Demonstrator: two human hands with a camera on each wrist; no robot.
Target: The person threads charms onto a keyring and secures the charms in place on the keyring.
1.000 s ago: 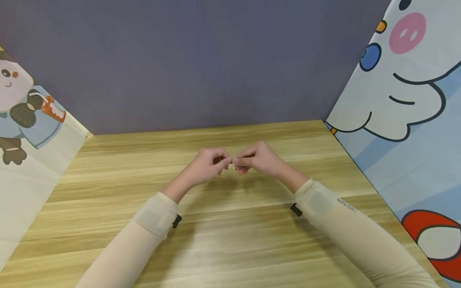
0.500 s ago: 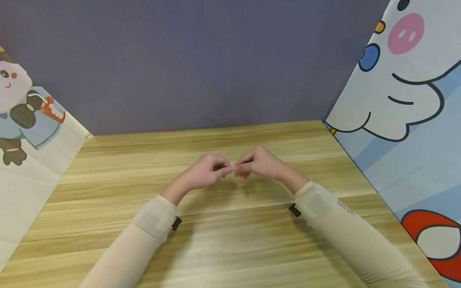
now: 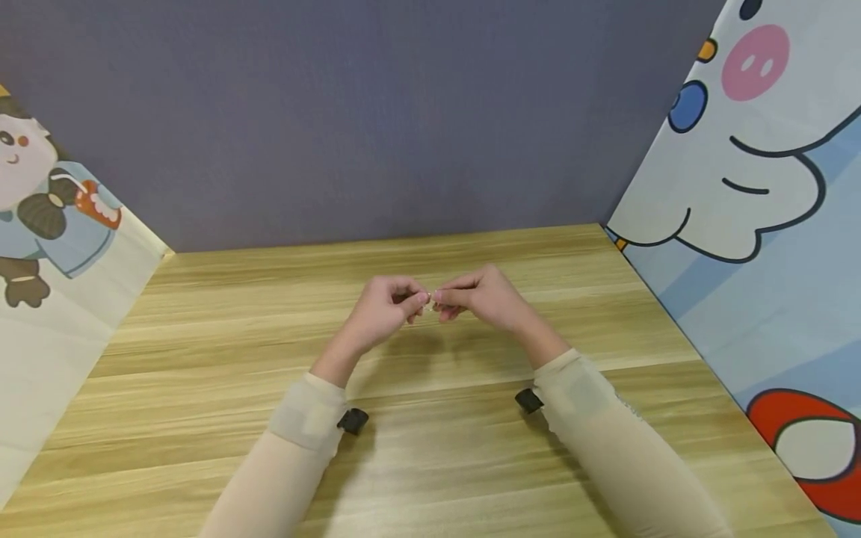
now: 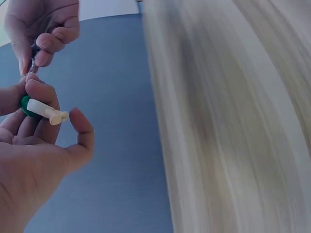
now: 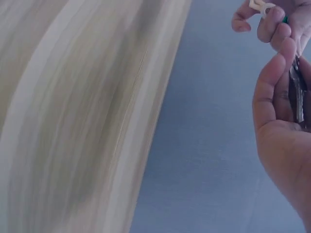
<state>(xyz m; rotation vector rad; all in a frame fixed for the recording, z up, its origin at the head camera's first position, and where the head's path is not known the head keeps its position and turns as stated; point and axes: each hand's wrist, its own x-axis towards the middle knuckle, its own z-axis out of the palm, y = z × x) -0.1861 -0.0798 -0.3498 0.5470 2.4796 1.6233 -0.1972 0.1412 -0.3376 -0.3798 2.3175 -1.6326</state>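
Observation:
My left hand [image 3: 383, 312] and right hand [image 3: 486, 299] meet fingertip to fingertip above the table's middle. Between the left thumb and fingers I pinch a small keychain charm [image 4: 44, 109] with a green part and a white-and-cream end, seen in the left wrist view. A metal key [image 5: 298, 94] lies along the curled fingers of my right hand in the right wrist view. A thin metal link [image 4: 33, 64] shows where the fingertips meet. Whether it joins the key to the charm I cannot tell, since the fingers cover most of it.
Wood-grain tabletop [image 3: 430, 463] spreads under both hands. A grey-blue panel [image 3: 377, 119] stands along its back edge. Cartoon-printed panels flank it, the left panel [image 3: 67, 336] and the right panel [image 3: 726, 314].
Both hands dip slightly toward me, then rise back, staying fingertip to fingertip. Both forearms have shifted inward, the left most clearly.

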